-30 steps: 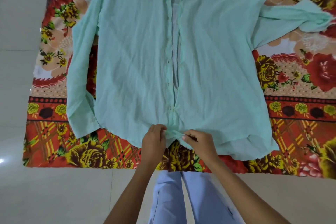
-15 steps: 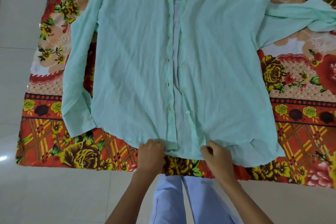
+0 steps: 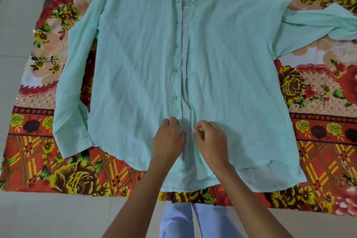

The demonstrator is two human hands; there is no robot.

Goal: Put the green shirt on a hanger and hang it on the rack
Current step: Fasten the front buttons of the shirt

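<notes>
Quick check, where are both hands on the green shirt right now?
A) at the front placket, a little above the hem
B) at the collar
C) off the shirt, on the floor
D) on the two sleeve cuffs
A: the left hand and right hand sit on either side of the open front placket of the green shirt, above the hem, fingers curled at the fabric edges.

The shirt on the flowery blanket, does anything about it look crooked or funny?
Yes. The green shirt lies lopsided on the blanket. One sleeve lies straight down along the side, while the other sleeve sticks out sideways and bunches up at the picture's edge. The front is also unbuttoned, leaving a gap down the middle.
</notes>
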